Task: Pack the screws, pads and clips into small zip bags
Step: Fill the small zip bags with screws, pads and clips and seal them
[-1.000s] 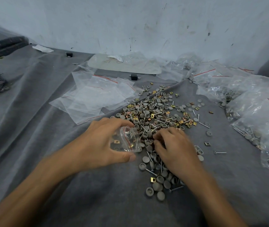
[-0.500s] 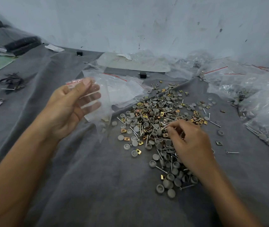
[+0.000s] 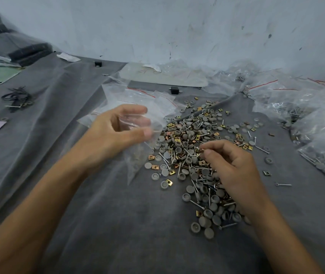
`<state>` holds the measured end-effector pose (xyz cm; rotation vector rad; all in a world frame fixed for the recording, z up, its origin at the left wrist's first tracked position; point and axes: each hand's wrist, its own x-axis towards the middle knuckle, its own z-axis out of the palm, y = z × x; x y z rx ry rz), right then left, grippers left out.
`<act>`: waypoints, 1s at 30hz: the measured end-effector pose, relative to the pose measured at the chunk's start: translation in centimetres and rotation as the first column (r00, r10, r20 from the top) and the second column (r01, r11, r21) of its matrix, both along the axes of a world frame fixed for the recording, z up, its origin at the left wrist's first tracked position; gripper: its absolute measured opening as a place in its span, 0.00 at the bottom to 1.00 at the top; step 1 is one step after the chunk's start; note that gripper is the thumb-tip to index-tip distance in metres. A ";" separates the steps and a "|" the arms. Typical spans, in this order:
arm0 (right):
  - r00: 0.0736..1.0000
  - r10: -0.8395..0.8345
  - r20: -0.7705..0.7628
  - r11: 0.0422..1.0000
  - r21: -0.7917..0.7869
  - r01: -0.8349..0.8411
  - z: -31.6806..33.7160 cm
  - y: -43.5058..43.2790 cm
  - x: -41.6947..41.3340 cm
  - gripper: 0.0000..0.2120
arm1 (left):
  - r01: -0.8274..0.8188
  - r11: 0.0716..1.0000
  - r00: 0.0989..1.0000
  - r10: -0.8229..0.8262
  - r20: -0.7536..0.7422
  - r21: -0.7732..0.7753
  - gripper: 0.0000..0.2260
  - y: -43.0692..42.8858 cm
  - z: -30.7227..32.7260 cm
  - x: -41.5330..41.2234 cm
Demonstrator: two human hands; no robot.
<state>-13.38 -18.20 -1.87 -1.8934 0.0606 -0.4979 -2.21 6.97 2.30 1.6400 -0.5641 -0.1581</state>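
Head view: your grey-clothed worktop [image 3: 118,224] carries a pile [image 3: 189,147] of screws, pads and clips at centre. Just left of it, your left hand [image 3: 114,135] grips a clear small zip bag [image 3: 138,161] by its mouth. Your right hand [image 3: 231,169] rests on the pile, fingers [image 3: 215,147] pinching a small part.

Grey round pads [image 3: 205,221], silver screws [image 3: 261,149] and gold clips [image 3: 170,181] heaped loose on grey surface [image 3: 118,224]; one clear zip bag [image 3: 136,161] hanging tilted at heap's left edge, seemingly holding a few pieces.

left hand [image 3: 116,133] raised, fingers curled | right hand [image 3: 231,167] low, fingertips pinching
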 end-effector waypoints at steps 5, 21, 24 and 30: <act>0.987 0.152 0.044 0.958 0.239 -0.158 0.8 0.1 -0.2 0.07 | 0.127 0.968 0.987 -0.144 0.068 0.215 0.34 -2.1 -0.9 -1.7; 0.997 0.071 0.010 0.994 0.085 -0.072 0.4 -1.3 -0.3 0.06 | -0.065 0.960 0.988 0.024 -0.151 -0.271 0.20 -1.0 -0.2 0.3; 0.996 0.087 -0.022 0.995 0.054 -0.086 0.1 -1.3 -0.2 0.06 | -0.097 0.839 0.952 -0.078 -0.295 -0.536 0.04 0.6 0.4 1.7; 0.995 0.078 -0.057 0.997 0.005 -0.078 -0.3 -1.3 0.0 0.08 | -0.266 0.533 0.814 -0.322 -0.484 -0.803 0.07 2.4 0.7 2.5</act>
